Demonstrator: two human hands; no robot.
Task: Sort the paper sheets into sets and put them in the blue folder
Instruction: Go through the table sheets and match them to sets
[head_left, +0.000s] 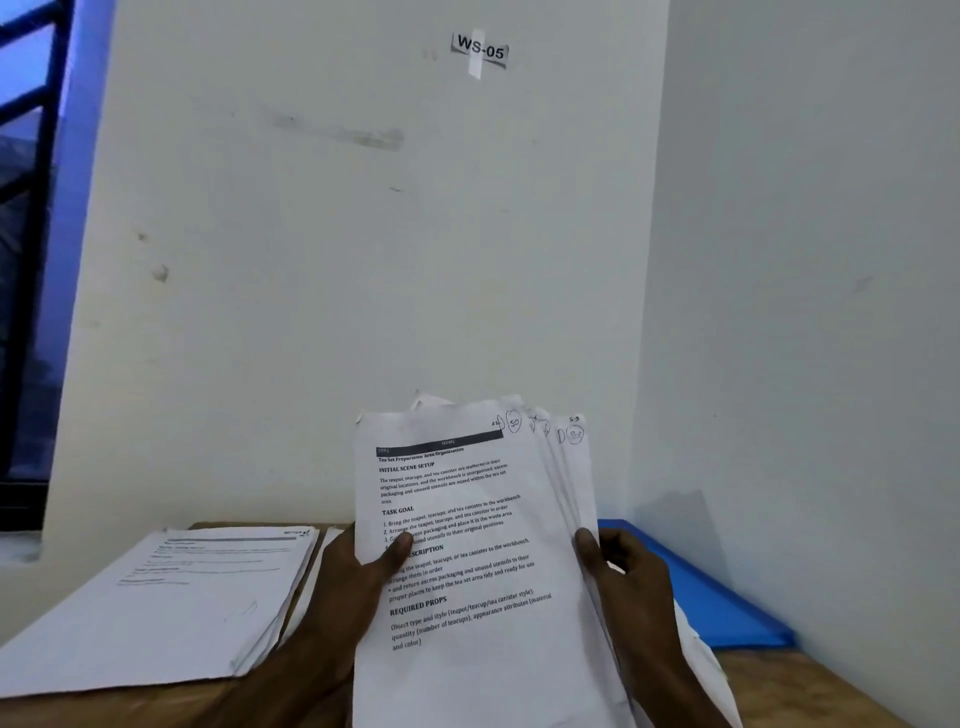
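Because the held sheets (467, 519) stand up in the air and are fanned out at the top, some could slip loose and fall if a grip goes soft. I think they could land on the other pile (171, 597) and mix the sets up. The pen marks in the top corners are small and the room is dim, so a sheet could also go to the wrong set.

The left hand (343, 587) grips the left edge of the sheets, with its thumb pressed on the front page. The right hand (628, 577) grips the right edge, thumb in front. The held sheets sit in the lower middle of the frame, between both hands. The blue folder (717, 597) lies flat on the table (810, 691) at the lower right, just behind the right hand. The other pile lies at the lower left, near the left hand.
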